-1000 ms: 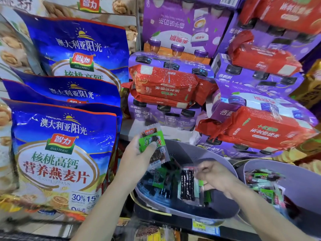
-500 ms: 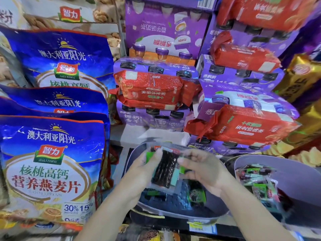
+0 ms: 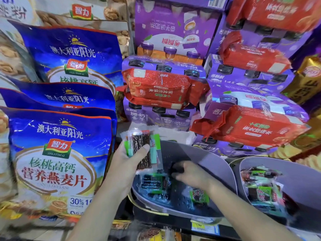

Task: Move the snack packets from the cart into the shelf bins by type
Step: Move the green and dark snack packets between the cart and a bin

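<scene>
Held packets (image 3: 144, 148): several small clear sachets with dark strips and green and red labels, fanned upright in the left hand (image 3: 125, 164), above the near rim of the left grey bin (image 3: 205, 159). Loose packets (image 3: 152, 183) of similar make lie flat and scattered on that bin's floor. The right grey bin (image 3: 298, 178) contains heaped packets (image 3: 260, 190).

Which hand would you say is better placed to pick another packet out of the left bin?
Probably right: the right hand is down in the bin among loose packets, while the left hand grips a stack.
</scene>
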`<state>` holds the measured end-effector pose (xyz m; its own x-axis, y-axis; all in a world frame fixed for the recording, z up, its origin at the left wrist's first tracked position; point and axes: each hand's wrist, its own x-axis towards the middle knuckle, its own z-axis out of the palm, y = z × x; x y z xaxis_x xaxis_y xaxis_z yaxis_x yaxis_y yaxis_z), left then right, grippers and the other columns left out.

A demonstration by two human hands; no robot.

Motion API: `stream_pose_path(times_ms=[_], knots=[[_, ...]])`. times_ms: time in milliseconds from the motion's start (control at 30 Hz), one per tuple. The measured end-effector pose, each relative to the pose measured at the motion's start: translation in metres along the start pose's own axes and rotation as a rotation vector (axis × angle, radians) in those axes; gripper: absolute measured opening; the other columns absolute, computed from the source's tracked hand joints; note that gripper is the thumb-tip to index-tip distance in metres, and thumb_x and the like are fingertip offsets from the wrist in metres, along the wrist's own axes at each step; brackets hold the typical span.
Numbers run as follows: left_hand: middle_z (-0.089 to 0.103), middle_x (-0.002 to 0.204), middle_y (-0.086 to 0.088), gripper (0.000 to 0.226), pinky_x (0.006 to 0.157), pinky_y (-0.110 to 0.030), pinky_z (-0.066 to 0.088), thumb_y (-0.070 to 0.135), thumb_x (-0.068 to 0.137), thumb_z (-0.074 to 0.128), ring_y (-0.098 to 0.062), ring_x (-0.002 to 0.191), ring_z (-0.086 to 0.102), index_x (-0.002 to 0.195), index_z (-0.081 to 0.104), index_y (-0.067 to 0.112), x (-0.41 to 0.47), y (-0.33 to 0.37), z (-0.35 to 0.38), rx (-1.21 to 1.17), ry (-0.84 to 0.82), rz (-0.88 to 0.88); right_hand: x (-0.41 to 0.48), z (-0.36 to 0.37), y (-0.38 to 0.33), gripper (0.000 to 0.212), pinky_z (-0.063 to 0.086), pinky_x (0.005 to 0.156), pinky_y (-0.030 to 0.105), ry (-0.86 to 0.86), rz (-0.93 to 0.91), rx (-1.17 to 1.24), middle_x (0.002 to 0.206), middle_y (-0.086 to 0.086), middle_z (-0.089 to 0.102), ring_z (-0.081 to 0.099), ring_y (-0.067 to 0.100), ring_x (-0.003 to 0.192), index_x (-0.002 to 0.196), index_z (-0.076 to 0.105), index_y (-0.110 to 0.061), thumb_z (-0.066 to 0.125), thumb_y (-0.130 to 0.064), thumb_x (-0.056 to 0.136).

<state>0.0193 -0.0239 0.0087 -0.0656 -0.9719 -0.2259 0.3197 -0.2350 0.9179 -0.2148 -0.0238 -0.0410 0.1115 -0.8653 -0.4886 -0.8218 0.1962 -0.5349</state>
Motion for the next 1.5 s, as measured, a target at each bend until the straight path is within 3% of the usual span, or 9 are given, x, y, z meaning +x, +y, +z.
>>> stream_pose_path(times_ms=[200,467,800,1033,1133,1200,1300,1367,1500], knots=[[0.078,0.123,-0.008,0.036,0.101,-0.053,0.057,0.03,0.086,0.086,-0.03,0.114,0.075,0.119,0.074,0.033,-0.002,-0.001,-0.004,-0.071,-0.004,0.01,0.017,0.027,-0.014,0.054,0.043,0.108,0.031,-0.151,-0.124,-0.273,0.146,0.008,0.057,0.053,0.029,0.131,0.145,0.055,-0.022,0.07,-0.034,0.095],[0.078,0.122,-0.008,0.029,0.094,-0.046,0.063,0.028,0.086,0.081,-0.029,0.113,0.075,0.113,0.075,0.035,-0.003,-0.001,-0.002,-0.087,0.007,0.009,0.036,0.051,-0.02,0.064,0.049,0.1,0.039,-0.077,-0.066,-0.334,0.136,0.016,0.059,0.059,0.035,0.122,0.138,0.047,-0.011,0.073,-0.048,0.092],[0.078,0.122,-0.008,0.027,0.106,-0.057,0.054,0.03,0.086,0.081,-0.03,0.115,0.075,0.112,0.075,0.035,-0.001,-0.002,-0.003,-0.067,-0.003,0.007,0.02,0.045,-0.024,0.044,0.055,0.093,0.04,-0.042,0.022,-0.18,0.123,0.011,0.066,0.065,0.033,0.111,0.127,0.05,-0.016,0.074,-0.023,0.09],[0.077,0.124,-0.006,0.032,0.106,-0.059,0.053,0.03,0.085,0.08,-0.03,0.117,0.074,0.116,0.073,0.037,-0.001,-0.002,-0.003,-0.045,-0.006,-0.003,0.012,0.028,-0.032,0.026,0.058,0.072,0.036,-0.262,0.088,-0.2,0.099,0.012,0.077,0.07,0.025,0.079,0.118,0.062,-0.012,0.063,-0.009,0.093],[0.077,0.124,-0.005,0.031,0.105,-0.056,0.054,0.031,0.085,0.081,-0.028,0.117,0.074,0.115,0.073,0.038,-0.002,0.0,-0.003,-0.033,-0.001,-0.016,0.002,0.015,-0.021,0.031,0.051,0.054,0.023,-0.286,0.077,-0.017,0.09,0.005,0.072,0.067,0.009,0.06,0.119,0.058,-0.018,0.073,-0.015,0.093],[0.077,0.124,-0.005,0.034,0.102,-0.052,0.056,0.033,0.085,0.085,-0.028,0.116,0.074,0.117,0.073,0.036,-0.002,0.001,-0.002,-0.043,0.003,-0.025,-0.007,0.002,-0.009,0.029,0.053,0.063,0.028,-0.219,0.051,0.125,0.095,0.011,0.07,0.065,0.011,0.07,0.112,0.058,-0.019,0.077,-0.015,0.091],[0.079,0.119,-0.007,0.039,0.079,-0.039,0.065,0.03,0.084,0.082,-0.027,0.108,0.077,0.121,0.071,0.027,-0.003,0.002,0.0,-0.094,0.047,-0.066,-0.027,-0.016,0.011,0.031,0.06,0.085,0.056,-0.149,0.035,0.587,0.106,0.021,0.07,0.069,0.031,0.087,0.121,0.063,-0.007,0.071,0.003,0.093],[0.08,0.116,-0.009,0.032,0.067,-0.031,0.063,0.023,0.091,0.076,-0.026,0.101,0.079,0.123,0.07,0.023,-0.005,0.002,0.002,-0.113,0.096,-0.087,-0.043,-0.027,0.019,0.032,0.062,0.08,0.055,-0.1,-0.028,0.797,0.105,0.016,0.073,0.071,0.034,0.09,0.12,0.066,-0.005,0.074,0.001,0.089],[0.079,0.117,-0.009,0.027,0.068,-0.031,0.063,0.018,0.101,0.069,-0.027,0.104,0.078,0.127,0.067,0.023,-0.013,0.002,0.008,-0.136,0.168,-0.113,-0.067,-0.038,0.017,0.035,0.063,0.077,0.052,0.038,-0.121,1.094,0.115,0.022,0.072,0.073,0.037,0.094,0.12,0.065,-0.001,0.072,-0.003,0.086]])
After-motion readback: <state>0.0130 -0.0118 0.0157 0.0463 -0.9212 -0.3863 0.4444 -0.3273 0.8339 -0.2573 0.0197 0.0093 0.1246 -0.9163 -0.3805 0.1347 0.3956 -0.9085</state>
